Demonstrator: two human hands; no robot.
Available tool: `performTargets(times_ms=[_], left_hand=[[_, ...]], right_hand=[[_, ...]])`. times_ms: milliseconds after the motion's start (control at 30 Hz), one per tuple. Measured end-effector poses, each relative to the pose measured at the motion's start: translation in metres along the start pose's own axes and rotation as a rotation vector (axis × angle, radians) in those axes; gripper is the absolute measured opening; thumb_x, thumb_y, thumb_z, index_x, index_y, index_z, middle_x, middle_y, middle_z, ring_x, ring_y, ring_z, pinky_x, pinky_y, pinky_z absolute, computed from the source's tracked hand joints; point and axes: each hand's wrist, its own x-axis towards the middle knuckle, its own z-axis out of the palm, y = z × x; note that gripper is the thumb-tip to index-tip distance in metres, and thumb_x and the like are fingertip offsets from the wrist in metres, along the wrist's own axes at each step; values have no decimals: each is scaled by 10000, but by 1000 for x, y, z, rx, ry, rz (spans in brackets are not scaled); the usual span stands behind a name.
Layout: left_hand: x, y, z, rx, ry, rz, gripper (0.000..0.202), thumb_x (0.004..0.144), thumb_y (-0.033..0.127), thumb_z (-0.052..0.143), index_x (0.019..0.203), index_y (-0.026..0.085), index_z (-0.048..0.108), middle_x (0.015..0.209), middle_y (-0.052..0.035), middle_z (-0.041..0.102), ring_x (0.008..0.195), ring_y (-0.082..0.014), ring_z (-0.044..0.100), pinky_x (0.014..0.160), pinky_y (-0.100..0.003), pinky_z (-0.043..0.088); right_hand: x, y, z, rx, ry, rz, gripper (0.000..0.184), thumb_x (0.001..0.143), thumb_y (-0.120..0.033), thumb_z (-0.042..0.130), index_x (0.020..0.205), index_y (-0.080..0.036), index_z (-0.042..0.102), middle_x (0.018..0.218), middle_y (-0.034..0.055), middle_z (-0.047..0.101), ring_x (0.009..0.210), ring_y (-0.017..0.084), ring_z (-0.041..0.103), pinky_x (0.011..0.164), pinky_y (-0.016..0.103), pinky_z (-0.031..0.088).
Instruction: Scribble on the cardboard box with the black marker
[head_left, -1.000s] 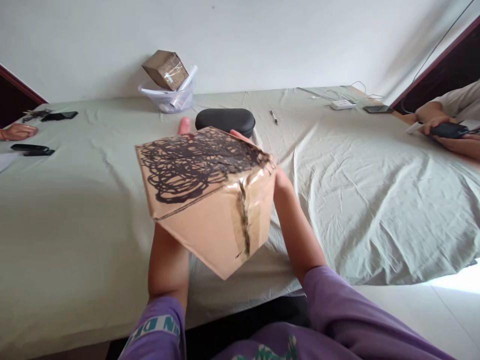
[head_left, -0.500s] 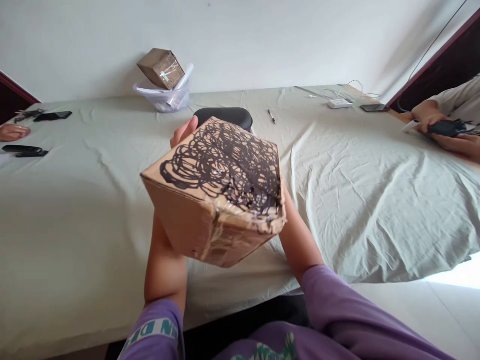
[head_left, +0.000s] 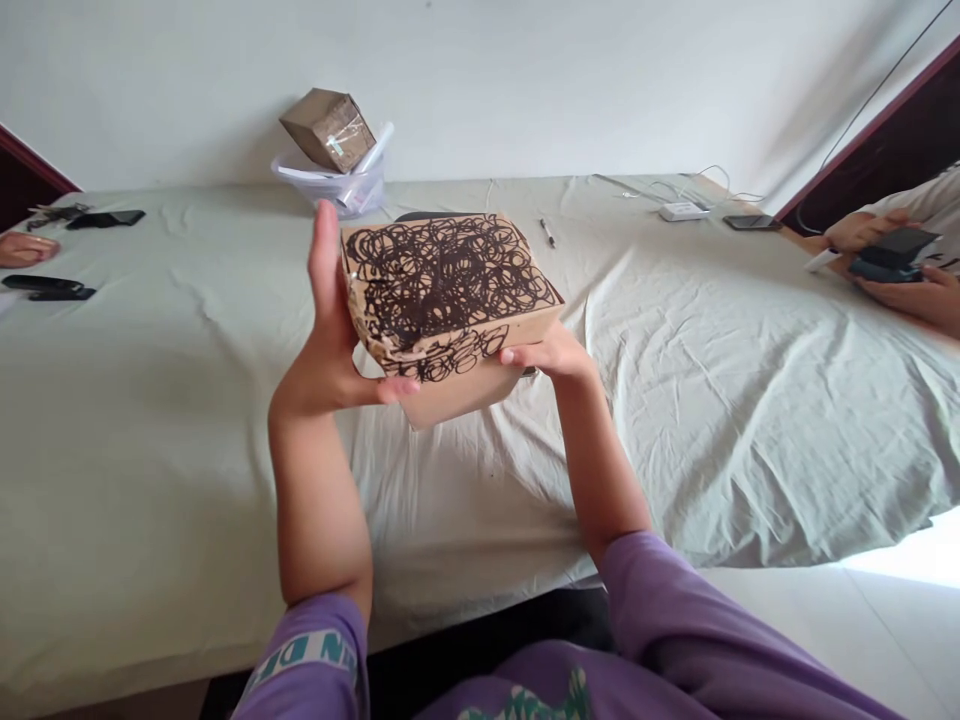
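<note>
The left hand (head_left: 328, 350) and right hand (head_left: 556, 352) each have their grip clamped on a black-scribbled, brown cardboard box (head_left: 454, 285), held over a surface (head_left: 712, 390) covered with wrinkled, grey-green fabric (head_left: 150, 450).

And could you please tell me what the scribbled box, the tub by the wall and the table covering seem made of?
Scribbled box: apparently matt brown cardboard, with a crumpled edge.
Tub: probably translucent plastic, slightly shiny, since its contents show through.
Table covering: seemingly dull, pale grey-green fabric, judging by its soft wrinkles; the fibre cannot be told.
</note>
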Motion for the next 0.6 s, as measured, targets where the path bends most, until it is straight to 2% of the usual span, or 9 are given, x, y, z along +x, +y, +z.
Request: performTargets(times_ms=[33, 100, 133, 200, 300, 367, 433, 533, 600], left_hand=[[3, -1, -1, -29, 22, 87, 1479, 559, 789, 938, 1677, 560, -3, 1692, -34, 352, 1568, -366, 428, 1316, -615, 349], [7, -7, -3, -94, 97, 245, 1366, 527, 681, 1008, 1663, 450, 286, 1551, -66, 450, 1486, -339, 462, 1316, -572, 345], [8, -11, -5, -103, 130, 291, 1279, 526, 655, 1019, 1616, 388, 405, 1480, -76, 478, 1424, -317, 489, 1304, -547, 359], [9, -18, -7, -121, 172, 307, 1133, 560, 643, 1014, 1523, 307, 521, 1378, -84, 488, 1294, -274, 529, 1252, -509, 406], [6, -24, -6, -158, 178, 232, 1059, 589, 648, 1004, 1455, 269, 527, 1285, -75, 458, 1216, -253, 531, 1185, -485, 441], [3, -26, -3, -187, 134, 160, 1016, 605, 595, 1015, 1418, 259, 507, 1279, -69, 442, 1213, -252, 520, 1155, -447, 447], [0, -27, 0, -247, 61, 71, 935, 699, 550, 965, 1433, 258, 465, 1312, -76, 450, 1206, -254, 523, 1124, -416, 457], [-2, -27, 3, -343, 13, -88, 698, 880, 545, 753, 1443, 274, 442, 1342, -83, 496, 1215, -279, 539, 1112, -437, 471], [-4, -25, 4, -307, 24, -180, 580, 896, 467, 687, 1405, 302, 464, 1357, -73, 504, 1255, -302, 530, 1128, -467, 471]], right_hand=[[2, -1, 4, 24, 17, -5, 1150, 549, -687, 953, 1523, -247, 527, 1491, 132, 654, 1545, 363, 475, 1298, 518, 409], [4, 0, 11, 105, 42, -19, 1256, 595, -708, 924, 1641, -295, 367, 1638, 116, 530, 1597, 348, 410, 1319, 509, 379], [5, 1, 14, 143, 51, -24, 1278, 620, -707, 911, 1673, -320, 300, 1688, 104, 472, 1615, 337, 385, 1322, 501, 374], [7, 6, 17, 192, 55, -23, 1266, 666, -667, 903, 1694, -351, 236, 1741, 82, 401, 1638, 318, 351, 1327, 486, 367], [6, 13, 17, 209, 28, 10, 1176, 702, -551, 916, 1669, -330, 285, 1718, 92, 438, 1615, 310, 400, 1326, 485, 370], [5, 15, 14, 205, -4, 34, 1102, 705, -513, 918, 1626, -281, 358, 1649, 119, 523, 1561, 323, 476, 1310, 495, 398], [4, 14, 9, 169, -48, 59, 1061, 688, -485, 931, 1582, -242, 413, 1588, 140, 579, 1527, 338, 509, 1297, 505, 417], [2, 10, 1, 88, -109, 82, 1077, 656, -427, 958, 1569, -229, 423, 1588, 149, 570, 1569, 354, 445, 1318, 513, 385], [2, 9, -4, 62, -151, 101, 1139, 633, -411, 970, 1595, -234, 388, 1620, 147, 534, 1619, 358, 358, 1339, 512, 347]])
